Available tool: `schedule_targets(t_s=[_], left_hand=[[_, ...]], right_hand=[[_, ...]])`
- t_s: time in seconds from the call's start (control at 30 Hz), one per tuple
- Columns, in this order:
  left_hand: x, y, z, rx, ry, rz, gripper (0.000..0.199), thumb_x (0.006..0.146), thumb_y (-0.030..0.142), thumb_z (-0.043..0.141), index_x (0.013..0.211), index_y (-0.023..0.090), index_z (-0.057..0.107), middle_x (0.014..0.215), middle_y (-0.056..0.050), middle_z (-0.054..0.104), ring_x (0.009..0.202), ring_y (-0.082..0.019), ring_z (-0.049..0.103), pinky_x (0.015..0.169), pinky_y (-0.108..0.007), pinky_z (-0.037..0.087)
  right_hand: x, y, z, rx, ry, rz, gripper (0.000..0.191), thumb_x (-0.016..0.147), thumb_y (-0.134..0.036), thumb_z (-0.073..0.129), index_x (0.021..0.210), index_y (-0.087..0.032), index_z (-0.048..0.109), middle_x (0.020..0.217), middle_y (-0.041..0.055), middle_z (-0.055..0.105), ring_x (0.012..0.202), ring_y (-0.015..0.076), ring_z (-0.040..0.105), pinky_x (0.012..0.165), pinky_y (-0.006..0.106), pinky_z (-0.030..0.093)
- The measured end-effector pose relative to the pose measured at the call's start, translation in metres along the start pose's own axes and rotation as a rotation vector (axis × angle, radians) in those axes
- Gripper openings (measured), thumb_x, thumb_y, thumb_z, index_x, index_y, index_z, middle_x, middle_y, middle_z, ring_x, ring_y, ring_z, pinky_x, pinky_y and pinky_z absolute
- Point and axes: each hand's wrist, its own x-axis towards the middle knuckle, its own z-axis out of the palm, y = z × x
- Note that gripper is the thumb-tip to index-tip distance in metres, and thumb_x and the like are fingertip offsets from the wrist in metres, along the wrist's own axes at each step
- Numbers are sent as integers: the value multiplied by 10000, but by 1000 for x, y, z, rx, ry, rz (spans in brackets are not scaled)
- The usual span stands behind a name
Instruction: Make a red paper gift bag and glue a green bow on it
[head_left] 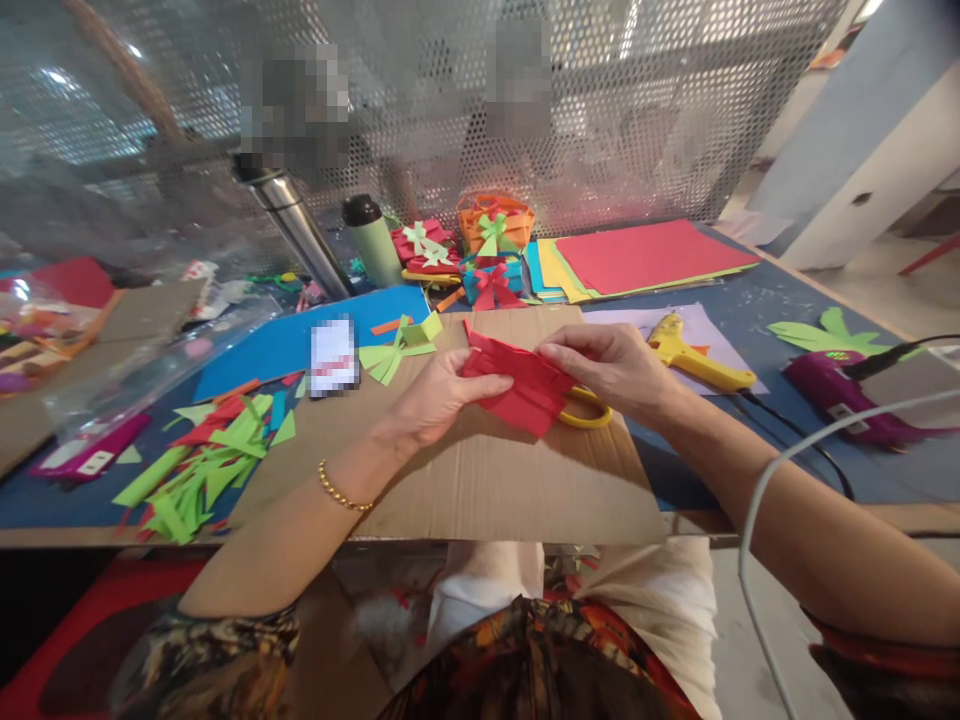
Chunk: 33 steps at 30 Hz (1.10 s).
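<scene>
Between my two hands, above a sheet of cardboard [465,490], is a folded red paper piece [517,400] with creases and a box-like shape. My left hand [446,390] grips its left side, thumb laid across the front. At its upper right edge, my right hand [600,365] pinches the paper between thumb and fingers. Yellow-handled scissors [589,420] lie on the cardboard just behind the paper, their blades hidden. A light green paper bow piece [394,360] rests on the cardboard's back left part.
Green paper scraps [210,460] pile up at the left. A yellow glue gun [694,355] lies on lilac paper at the right, near a purple power strip [840,385]. Coloured sheets [652,260], small paper baskets [495,230] and two bottles [371,240] stand behind. A white cable [750,540] crosses my right forearm.
</scene>
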Motion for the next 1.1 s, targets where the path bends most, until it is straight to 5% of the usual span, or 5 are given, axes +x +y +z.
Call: schedule_targets(t_s=[0.27, 0.37, 0.5, 0.77, 1.1], left_hand=[[2, 8, -3, -130, 131, 16, 413, 618, 281, 996, 971, 162, 817, 931, -62, 832, 897, -222, 777, 885, -345, 608], [4, 10, -5, -194, 171, 64, 439, 621, 270, 994, 1005, 170, 806, 951, -56, 835, 907, -230, 787, 876, -348, 617], [4, 8, -1, -214, 156, 75, 424, 624, 279, 997, 985, 168, 803, 962, -64, 837, 935, -244, 790, 918, -380, 619], [2, 5, 8, -173, 184, 64, 424, 594, 347, 1005, 925, 165, 812, 927, -60, 826, 931, -241, 776, 959, -411, 609], [3, 3, 7, -172, 185, 67, 367, 616, 337, 978, 916, 193, 821, 871, -28, 819, 843, -202, 761, 894, -373, 607]], right_hand=[[2, -3, -5, 150, 259, 50, 582, 881, -776, 635, 944, -212, 766, 967, 77, 747, 854, 208, 658, 746, 328, 528], [2, -4, -3, 313, 132, 137, 608, 811, -820, 692, 862, -218, 757, 917, 82, 753, 843, 220, 681, 733, 334, 556], [1, -5, 9, 554, -54, 179, 484, 669, -652, 913, 875, -238, 769, 907, 49, 784, 880, 232, 730, 820, 358, 602], [3, 6, 19, 653, 121, 210, 472, 554, -544, 992, 826, -230, 768, 874, 35, 802, 817, 206, 747, 791, 362, 635], [-2, -2, 19, 699, 135, 345, 472, 464, -481, 1040, 722, -211, 751, 772, 19, 768, 687, 152, 694, 669, 294, 602]])
